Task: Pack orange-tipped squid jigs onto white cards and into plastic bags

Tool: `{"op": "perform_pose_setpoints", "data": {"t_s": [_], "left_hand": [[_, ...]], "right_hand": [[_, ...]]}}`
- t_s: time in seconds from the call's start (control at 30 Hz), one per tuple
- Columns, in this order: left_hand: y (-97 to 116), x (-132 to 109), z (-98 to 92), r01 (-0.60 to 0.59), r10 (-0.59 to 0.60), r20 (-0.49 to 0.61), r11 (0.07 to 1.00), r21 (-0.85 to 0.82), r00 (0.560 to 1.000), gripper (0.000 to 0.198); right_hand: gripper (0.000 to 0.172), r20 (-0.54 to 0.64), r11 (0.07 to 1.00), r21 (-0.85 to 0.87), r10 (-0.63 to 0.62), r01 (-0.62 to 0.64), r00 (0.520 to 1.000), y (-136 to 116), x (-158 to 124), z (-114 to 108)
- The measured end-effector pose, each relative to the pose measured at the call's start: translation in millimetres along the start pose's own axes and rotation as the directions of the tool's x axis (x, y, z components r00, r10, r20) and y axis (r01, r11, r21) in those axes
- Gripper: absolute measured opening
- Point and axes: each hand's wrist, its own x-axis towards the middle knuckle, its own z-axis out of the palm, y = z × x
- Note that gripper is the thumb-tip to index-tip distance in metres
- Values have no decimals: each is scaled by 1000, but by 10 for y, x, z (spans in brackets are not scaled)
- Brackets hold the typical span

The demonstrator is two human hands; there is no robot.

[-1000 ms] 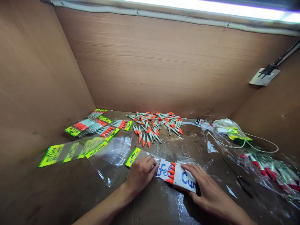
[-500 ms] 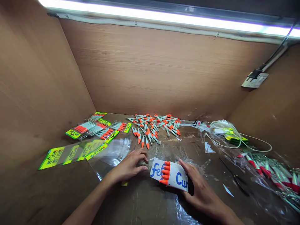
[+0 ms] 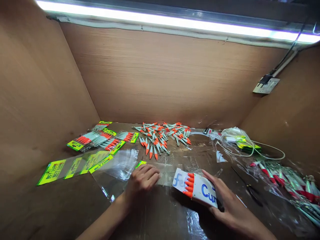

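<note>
My right hand (image 3: 228,205) grips a white folded card holder (image 3: 203,191) with blue handwriting on it. A row of orange lure tips (image 3: 189,185) sticks out of the holder's left side, over a lettered flap. My left hand (image 3: 143,181) is closed, fingers curled, on a clear plastic bag (image 3: 166,175) with a green header corner showing behind the knuckles. The bag's far end reaches close to the card holder; whether they touch I cannot tell. Behind the hands lies a pile of white and orange lures (image 3: 156,138).
Packed lures (image 3: 92,136) are stacked at the left, above clear bags with yellow-green headers (image 3: 52,171). At the right lie pliers (image 3: 251,191), a white cord (image 3: 275,157) and red and white lures (image 3: 280,176). Wooden panels (image 3: 155,76) enclose the table.
My right hand has moved right with the card holder. The left hand has closed and turned, and a clear bag now stretches out beside it towards the holder.
</note>
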Motion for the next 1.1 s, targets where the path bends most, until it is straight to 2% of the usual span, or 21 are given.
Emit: {"op": "perform_pose_setpoints", "data": {"t_s": [0.1, 0.17, 0.2, 0.27, 0.33, 0.5, 0.7, 0.87, 1.1], "left_hand": [[76, -6, 50, -30, 26, 270, 999, 11, 962, 15], [106, -1, 37, -19, 41, 379, 998, -61, 924, 6], [113, 2, 22, 1, 41, 404, 995, -103, 914, 10], [121, 11, -14, 39, 37, 424, 985, -170, 905, 29], [129, 21, -41, 61, 33, 424, 977, -206, 905, 37], [173, 42, -55, 74, 29, 408, 969, -235, 913, 38], [193, 46, -56, 103, 6, 469, 973, -206, 883, 42], [193, 49, -54, 110, 0, 490, 974, -197, 872, 43], [373, 105, -31, 167, -121, 479, 984, -54, 869, 57]], "right_hand": [[89, 44, 999, 0, 38, -38, 998, 119, -65, 32], [89, 56, 999, -3, 50, -50, 997, 171, -85, 60], [89, 58, 999, -8, 54, -54, 997, 183, -86, 67], [87, 69, 998, -20, 54, -52, 996, 181, -72, 67], [86, 91, 999, -31, 39, -36, 995, 154, -43, 57], [86, 86, 999, -44, -12, 15, 996, 101, 23, 68], [88, 77, 996, -55, -61, 66, 995, 124, 64, 117], [86, 82, 995, -48, -84, 88, 993, 42, 117, 159], [88, 71, 996, 9, -86, 86, 994, 37, 165, 251]]}}
